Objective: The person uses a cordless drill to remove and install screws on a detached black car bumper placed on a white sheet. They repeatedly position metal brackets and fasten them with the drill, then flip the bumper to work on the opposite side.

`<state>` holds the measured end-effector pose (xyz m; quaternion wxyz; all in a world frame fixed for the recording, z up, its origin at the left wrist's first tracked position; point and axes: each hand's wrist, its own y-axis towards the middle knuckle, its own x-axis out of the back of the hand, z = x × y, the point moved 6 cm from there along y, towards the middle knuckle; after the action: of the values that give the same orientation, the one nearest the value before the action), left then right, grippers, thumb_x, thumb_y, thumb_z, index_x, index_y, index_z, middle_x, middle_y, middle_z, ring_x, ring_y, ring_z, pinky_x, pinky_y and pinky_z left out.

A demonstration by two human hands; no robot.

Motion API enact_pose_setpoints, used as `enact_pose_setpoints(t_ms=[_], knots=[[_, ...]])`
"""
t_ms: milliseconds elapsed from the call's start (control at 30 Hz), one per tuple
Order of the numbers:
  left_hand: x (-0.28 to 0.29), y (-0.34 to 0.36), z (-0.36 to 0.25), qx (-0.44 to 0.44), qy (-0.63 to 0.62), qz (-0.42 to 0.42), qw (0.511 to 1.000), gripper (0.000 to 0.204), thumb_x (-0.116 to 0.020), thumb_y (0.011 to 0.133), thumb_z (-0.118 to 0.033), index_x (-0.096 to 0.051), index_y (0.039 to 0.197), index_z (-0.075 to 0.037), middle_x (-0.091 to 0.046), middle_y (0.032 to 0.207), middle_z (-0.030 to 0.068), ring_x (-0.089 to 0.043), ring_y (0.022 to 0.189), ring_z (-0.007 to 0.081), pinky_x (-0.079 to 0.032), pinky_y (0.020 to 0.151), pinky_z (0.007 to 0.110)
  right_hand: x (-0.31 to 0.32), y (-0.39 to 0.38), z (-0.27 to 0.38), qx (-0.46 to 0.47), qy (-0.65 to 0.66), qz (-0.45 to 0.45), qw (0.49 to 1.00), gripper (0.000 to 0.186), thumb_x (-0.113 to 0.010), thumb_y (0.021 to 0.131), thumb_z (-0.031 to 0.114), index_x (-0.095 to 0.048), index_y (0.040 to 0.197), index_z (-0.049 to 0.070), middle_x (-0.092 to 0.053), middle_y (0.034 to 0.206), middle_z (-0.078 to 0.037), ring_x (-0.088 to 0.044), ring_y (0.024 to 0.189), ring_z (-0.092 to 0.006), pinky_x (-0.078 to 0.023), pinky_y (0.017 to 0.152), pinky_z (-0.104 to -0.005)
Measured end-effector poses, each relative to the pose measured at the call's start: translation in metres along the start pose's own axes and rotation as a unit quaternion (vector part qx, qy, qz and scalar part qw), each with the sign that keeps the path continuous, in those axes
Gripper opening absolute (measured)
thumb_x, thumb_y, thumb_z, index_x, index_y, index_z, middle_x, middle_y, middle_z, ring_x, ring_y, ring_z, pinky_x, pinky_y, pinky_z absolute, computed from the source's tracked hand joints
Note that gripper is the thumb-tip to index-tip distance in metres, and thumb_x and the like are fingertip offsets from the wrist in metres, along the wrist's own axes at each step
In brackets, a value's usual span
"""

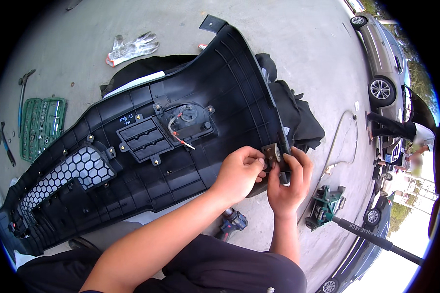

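Bumper (195,166): black, ribbed, honeycomb grille (80,171)
Bracket (273,152): metal
Left hand (237,173): fingers pinched together
Right hand (287,193): fingers clamped on bumper's right end

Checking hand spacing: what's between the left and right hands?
A small metal-looking bracket, at the edge of the black panel, between the left hand and right hand; head view.

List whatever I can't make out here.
Head view:
Left hand: anything in its pinch, covered by the hand itself.
Drill: lower end, hidden by the trousers.
Black cloth: the part beneath the panel.
Jack handle: far end, cut off at the picture's dark rim.
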<state>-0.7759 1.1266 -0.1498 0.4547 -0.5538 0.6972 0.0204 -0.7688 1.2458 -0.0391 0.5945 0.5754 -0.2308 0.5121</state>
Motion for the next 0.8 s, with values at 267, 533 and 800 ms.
enact_pose_setpoints(t_ms=[267,533,800], knots=[[0.086,-0.051,-0.011,0.068,0.163,-0.006,0.984,0.017,-0.06,0.114,-0.016,-0.068,0.117,-0.001,-0.072,0.098,0.0074,-0.069,0.086,0.0135,-0.058,0.079,0.031,0.021,-0.186,-0.031,-0.433,0.082,0.06,0.896,0.034,-0.077,0.093,0.002,-0.065,0.124,0.001,-0.069,0.116,-0.013,-0.071,0.098,-0.0217,-0.059,0.081,-0.0357],[0.122,-0.082,-0.009,0.115,0.314,0.032,0.942,0.016,-0.063,0.111,-0.018,-0.069,0.111,-0.003,-0.072,0.095,0.0058,-0.067,0.083,0.012,-0.057,0.075,0.03,-0.055,-0.558,-0.031,-0.722,0.119,0.135,0.668,0.06,-0.099,0.076,0.019,-0.065,0.122,0.001,-0.07,0.101,-0.009,-0.069,0.088,-0.0162,-0.06,0.081,-0.0359],[0.092,-0.155,0.051,0.172,0.52,0.176,0.818,0.038,-0.069,0.107,-0.038,-0.076,0.119,-0.003,-0.082,0.112,0.014,-0.079,0.105,0.0299,-0.06,0.092,0.042,-0.029,-0.447,0.023,-0.69,0.194,0.151,0.681,0.068,-0.101,0.072,0.018,-0.061,0.125,0.002,-0.069,0.104,-0.01,-0.069,0.088,-0.0159,-0.06,0.08,-0.0352]])
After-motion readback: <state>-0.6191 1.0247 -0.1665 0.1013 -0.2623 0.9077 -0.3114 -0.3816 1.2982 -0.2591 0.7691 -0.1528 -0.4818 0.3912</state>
